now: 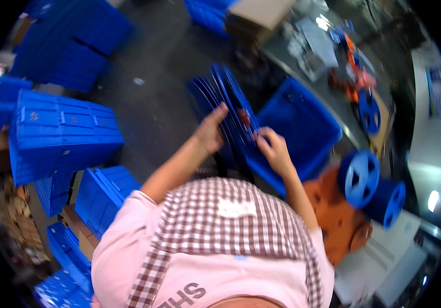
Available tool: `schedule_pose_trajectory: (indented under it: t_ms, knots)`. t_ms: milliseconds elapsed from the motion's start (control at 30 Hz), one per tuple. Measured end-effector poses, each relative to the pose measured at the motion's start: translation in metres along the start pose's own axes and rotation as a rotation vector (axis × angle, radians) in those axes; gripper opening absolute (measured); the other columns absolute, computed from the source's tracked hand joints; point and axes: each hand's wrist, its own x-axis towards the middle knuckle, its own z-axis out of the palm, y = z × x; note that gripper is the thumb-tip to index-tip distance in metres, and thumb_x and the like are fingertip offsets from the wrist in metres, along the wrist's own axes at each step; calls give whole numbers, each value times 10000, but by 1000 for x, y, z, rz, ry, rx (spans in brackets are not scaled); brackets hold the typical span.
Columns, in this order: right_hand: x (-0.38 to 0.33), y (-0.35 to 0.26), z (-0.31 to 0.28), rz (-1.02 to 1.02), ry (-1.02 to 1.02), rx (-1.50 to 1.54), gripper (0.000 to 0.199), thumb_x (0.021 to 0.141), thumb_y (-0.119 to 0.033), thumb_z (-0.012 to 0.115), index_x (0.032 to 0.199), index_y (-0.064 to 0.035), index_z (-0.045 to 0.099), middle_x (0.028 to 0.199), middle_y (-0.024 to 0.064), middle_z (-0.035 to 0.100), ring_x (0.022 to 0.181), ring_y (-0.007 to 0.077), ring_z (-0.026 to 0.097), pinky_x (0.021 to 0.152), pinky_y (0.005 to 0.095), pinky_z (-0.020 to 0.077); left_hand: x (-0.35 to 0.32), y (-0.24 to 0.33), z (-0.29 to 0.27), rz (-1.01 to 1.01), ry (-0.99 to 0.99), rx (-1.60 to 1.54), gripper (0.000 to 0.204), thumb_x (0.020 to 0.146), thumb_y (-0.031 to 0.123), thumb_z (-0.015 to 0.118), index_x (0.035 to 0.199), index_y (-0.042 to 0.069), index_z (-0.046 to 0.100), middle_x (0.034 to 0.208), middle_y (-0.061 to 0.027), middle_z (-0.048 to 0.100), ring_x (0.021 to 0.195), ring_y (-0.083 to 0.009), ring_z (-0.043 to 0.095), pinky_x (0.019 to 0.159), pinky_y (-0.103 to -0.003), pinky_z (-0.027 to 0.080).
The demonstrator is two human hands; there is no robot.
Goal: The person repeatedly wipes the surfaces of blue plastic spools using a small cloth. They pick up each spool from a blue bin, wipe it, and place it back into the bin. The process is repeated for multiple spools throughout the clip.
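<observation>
I hold a stack of thin blue plastic reels [220, 95], tilted and seen nearly edge-on, in front of my body. On the left side of the stack my left hand [211, 128] is closed, with the thumb along the reels' edges. My right hand [276, 149] pinches the lower right edge of the same stack. A small reddish-brown patch [243, 117] shows on the rightmost reel. Just right of the stack stands an open blue bin [302, 120], partly covered by my right hand and the reels. Motion blurs the stack, so single reels are hard to part.
Blue lidded crates [66, 131] are stacked at the left, with more blue bins [110, 192] below. An orange stool [333, 215] at the right bears blue reels [359, 177]. A cluttered workbench [312, 49] runs along the upper right, beside a cardboard box [259, 18].
</observation>
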Motion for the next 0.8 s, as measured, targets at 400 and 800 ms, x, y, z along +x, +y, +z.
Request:
schedule_pose_trajectory:
  t_ms: [400,800]
  knots:
    - [-100,96,-91,-9,582,1796,305,1038,-356,428,995,-64,506,694,-5,504,747,151,519,795,316,482,-33,53,-118,70,432,423,331,865,150,668,1170,44,595,995,-76,669,802,-176,654,726,-316,541]
    - [-158,61,-76,191,806,1203,372,1047,-382,380,929,-66,536,685,34,522,702,184,553,723,333,498,-15,31,-136,-163,417,536,388,860,146,633,1207,2,540,1088,-145,668,875,-236,678,757,-348,557]
